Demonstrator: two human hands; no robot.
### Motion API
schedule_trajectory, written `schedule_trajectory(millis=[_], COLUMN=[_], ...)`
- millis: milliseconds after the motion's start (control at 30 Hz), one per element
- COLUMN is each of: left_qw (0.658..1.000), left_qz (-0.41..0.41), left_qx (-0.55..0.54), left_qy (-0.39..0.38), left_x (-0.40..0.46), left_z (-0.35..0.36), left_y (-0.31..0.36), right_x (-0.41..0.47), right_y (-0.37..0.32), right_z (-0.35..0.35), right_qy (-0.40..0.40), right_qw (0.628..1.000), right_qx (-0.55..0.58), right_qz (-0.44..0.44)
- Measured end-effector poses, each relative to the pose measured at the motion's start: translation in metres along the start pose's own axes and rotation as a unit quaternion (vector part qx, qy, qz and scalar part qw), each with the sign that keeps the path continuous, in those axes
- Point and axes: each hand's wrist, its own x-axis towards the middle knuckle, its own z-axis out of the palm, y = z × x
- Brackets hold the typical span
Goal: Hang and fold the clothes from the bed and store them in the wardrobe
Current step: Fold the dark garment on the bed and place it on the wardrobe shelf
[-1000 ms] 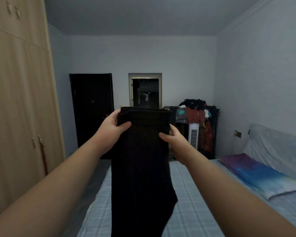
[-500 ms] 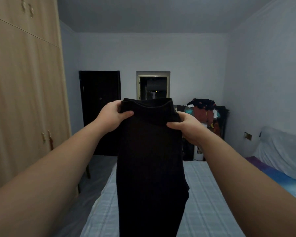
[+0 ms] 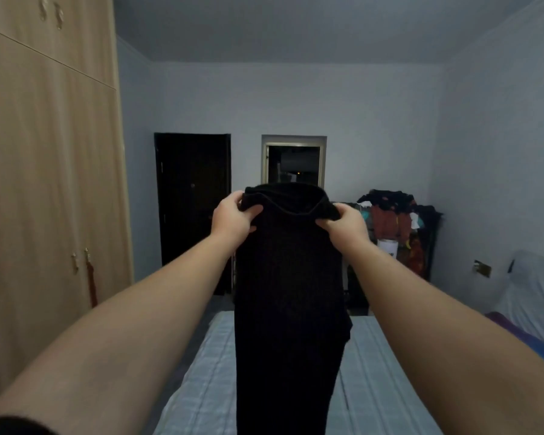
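A pair of black ribbed trousers (image 3: 288,293) hangs straight down in front of me over the bed (image 3: 374,387). My left hand (image 3: 233,219) grips the left end of the waistband. My right hand (image 3: 343,226) pinches the right end. Both arms are stretched out at chest height. The waistband gapes open at the top between the hands. The trouser legs run out of view at the bottom. The tall wooden wardrobe (image 3: 44,183) stands on the left with its doors closed.
The bed has a pale checked sheet, with a blue-purple pillow (image 3: 540,343) at its right edge. A rack piled with clothes (image 3: 399,221) and a white fan stand against the far wall. A dark door (image 3: 193,199) and an open doorway (image 3: 294,161) lie ahead.
My view has turned left, bringing more of the wardrobe in. Both hands shifted outward along the waistband, which now gapes open, and the trousers were raised slightly.
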Motion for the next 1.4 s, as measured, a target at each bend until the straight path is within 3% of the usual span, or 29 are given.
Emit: schedule_trajectory(millis=[267,500,667,800,1000,1200,1400], left_qw=[0.992,0.996,0.986,0.958,0.925,0.897,0.897], left_qz=[0.124,0.047,-0.025,-0.092,-0.246,-0.332,-0.330], left_qx=[-0.035,-0.015,0.088,0.199,0.164,0.119,0.109], left_qy=[0.020,-0.069,-0.139,-0.183,-0.238,-0.266,-0.272], left_x=[0.034,-0.031,-0.139,-0.245,-0.413,-0.546,-0.626], left_z=[0.014,-0.002,-0.026,-0.039,-0.074,-0.132,-0.198], left_y=[0.027,-0.015,-0.094,-0.167,-0.248,-0.257,-0.227], right_x=[0.026,-0.041,-0.153,-0.267,-0.453,-0.618,-0.709], right_y=[-0.026,0.022,0.100,0.170,0.231,0.224,0.167], right_z=[-0.023,-0.023,-0.005,0.012,0.024,0.022,0.018], right_qy=[0.057,-0.037,-0.136,-0.229,-0.310,-0.345,-0.337], right_qw=[0.992,0.998,0.990,0.967,0.925,0.902,0.901], right_qx=[0.063,0.006,-0.022,-0.093,-0.125,-0.086,-0.057], right_qz=[-0.098,-0.052,0.016,0.066,0.181,0.245,0.266])
